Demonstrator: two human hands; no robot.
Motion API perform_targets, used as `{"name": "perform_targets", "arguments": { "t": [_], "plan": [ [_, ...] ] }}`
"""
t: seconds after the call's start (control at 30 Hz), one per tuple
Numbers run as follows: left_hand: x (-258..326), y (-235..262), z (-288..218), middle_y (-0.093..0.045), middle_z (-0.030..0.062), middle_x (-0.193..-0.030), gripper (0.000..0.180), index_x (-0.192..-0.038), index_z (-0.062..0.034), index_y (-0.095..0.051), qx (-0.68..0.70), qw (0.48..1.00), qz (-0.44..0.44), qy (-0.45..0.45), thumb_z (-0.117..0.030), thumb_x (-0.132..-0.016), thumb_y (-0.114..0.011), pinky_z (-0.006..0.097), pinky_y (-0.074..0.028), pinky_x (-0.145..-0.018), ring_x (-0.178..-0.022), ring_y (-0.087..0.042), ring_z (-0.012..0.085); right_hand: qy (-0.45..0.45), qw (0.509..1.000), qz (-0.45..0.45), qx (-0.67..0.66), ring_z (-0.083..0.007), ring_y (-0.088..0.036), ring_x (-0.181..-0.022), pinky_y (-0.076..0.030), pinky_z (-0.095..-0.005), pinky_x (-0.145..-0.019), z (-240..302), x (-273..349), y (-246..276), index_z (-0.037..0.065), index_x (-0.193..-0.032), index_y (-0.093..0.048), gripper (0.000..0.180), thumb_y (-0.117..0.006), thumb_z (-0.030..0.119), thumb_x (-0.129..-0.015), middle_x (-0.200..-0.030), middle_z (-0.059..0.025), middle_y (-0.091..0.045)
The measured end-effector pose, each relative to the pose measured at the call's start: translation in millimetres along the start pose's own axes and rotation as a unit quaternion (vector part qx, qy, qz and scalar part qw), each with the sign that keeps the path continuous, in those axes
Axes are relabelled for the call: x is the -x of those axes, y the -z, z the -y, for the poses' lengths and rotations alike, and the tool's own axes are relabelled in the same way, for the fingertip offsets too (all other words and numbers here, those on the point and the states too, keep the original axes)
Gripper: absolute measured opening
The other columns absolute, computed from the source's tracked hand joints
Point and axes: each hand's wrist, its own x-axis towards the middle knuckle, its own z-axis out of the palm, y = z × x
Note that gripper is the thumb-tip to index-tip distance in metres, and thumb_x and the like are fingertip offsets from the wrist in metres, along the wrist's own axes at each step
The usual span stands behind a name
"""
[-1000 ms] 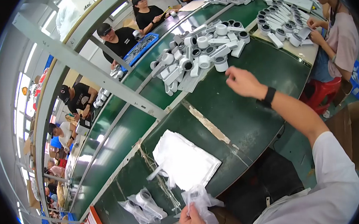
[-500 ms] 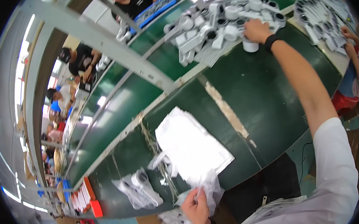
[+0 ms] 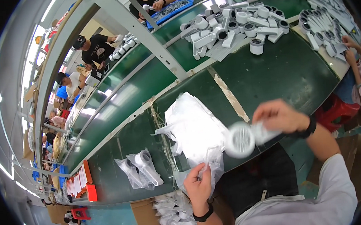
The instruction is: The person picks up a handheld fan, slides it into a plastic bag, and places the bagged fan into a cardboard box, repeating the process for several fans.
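My right hand [image 3: 280,116] grips a white plastic part [image 3: 242,139] with a round ribbed end, held just above the near edge of the green conveyor belt [image 3: 295,75]. My left hand [image 3: 198,187] pinches the mouth of a clear plastic bag [image 3: 209,165] at the near edge of the belt, a short way left of the part. A stack of clear bags [image 3: 192,126] lies on the belt just beyond my left hand.
A heap of white parts [image 3: 233,25] sits at the far right of the belt, one part [image 3: 256,46] apart from it. Two bagged parts [image 3: 138,169] lie to the left. More bagged parts [image 3: 175,213] fill a box below. Several other people work beyond the belt and at right.
My right hand has come back from the far heap with a white part and now holds it near the bag. My left hand stays on the bag.
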Motion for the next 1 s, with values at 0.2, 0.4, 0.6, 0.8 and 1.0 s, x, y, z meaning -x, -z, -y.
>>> {"name": "perform_targets", "arguments": {
  "t": [0.2, 0.4, 0.6, 0.8, 1.0],
  "plan": [
    [2.6, 9.9, -13.4, -0.062, -0.0026, -0.072, 0.016, -0.097, 0.0007, -0.069, -0.008, 0.993, 0.114, -0.014, -0.004, -0.082, -0.067, 0.019, -0.036, -0.051, -0.058, -0.045, 0.0015, -0.005, 0.977, 0.088, 0.196, -0.0097, -0.059, -0.066, -0.047, -0.0249, -0.063, -15.0, 14.4, -61.0, 0.009, -0.128, -0.057, 0.057, -0.078, 0.022, -0.077, -0.072, -0.0006, -0.065],
    [0.0, 29.1, -7.6, -0.065, -0.0016, -0.075, 0.018, -0.099, -0.0007, -0.069, -0.009, 0.982, 0.186, -0.007, -0.004, -0.082, -0.064, 0.02, -0.039, -0.053, -0.06, -0.049, 0.0025, 0.01, 0.969, 0.137, 0.204, -0.0103, -0.06, -0.074, -0.047, -0.0264, -0.069, -23.7, 2.7, -63.9, 0.018, -0.134, -0.055, 0.072, -0.083, 0.035, -0.071, -0.084, -0.0016, -0.065],
    [0.2, 32.2, -5.0, -0.066, 0.0004, -0.087, 0.019, -0.103, 0.0012, -0.067, 0.085, 0.972, 0.217, 0.019, 0.001, -0.085, -0.06, 0.02, -0.044, -0.063, -0.073, -0.054, 0.004, 0.045, 0.975, 0.138, 0.17, -0.0123, -0.06, -0.083, -0.046, -0.0264, -0.074, -32.7, 2.7, -71.2, 0.017, -0.133, -0.055, 0.069, -0.082, 0.036, -0.073, -0.089, -0.0034, -0.064],
    [1.3, 32.5, 3.4, -0.066, 0.001, -0.088, 0.018, -0.102, 0.0018, -0.067, 0.08, 0.975, 0.209, 0.011, 0.003, -0.085, -0.059, 0.02, -0.045, -0.068, -0.077, -0.056, 0.0048, 0.083, 0.953, 0.175, 0.235, -0.0271, -0.063, -0.089, -0.048, -0.0351, -0.077, -39.1, 7.9, -77.7, 0.012, -0.14, -0.046, 0.069, -0.068, 0.046, -0.084, -0.1, -0.012, -0.064],
    [3.4, 32.7, -1.8, -0.066, 0.0004, -0.088, 0.019, -0.101, 0.0021, -0.067, 0.07, 0.976, 0.204, 0.014, 0.004, -0.084, -0.059, 0.02, -0.044, -0.067, -0.077, -0.055, 0.0048, 0.088, 0.95, 0.166, 0.248, -0.03, -0.063, -0.09, -0.049, -0.0361, -0.077, -38.5, 13.0, -81.3, 0.011, -0.143, -0.04, 0.075, -0.067, 0.048, -0.083, -0.102, -0.0149, -0.063]
  ]
}}
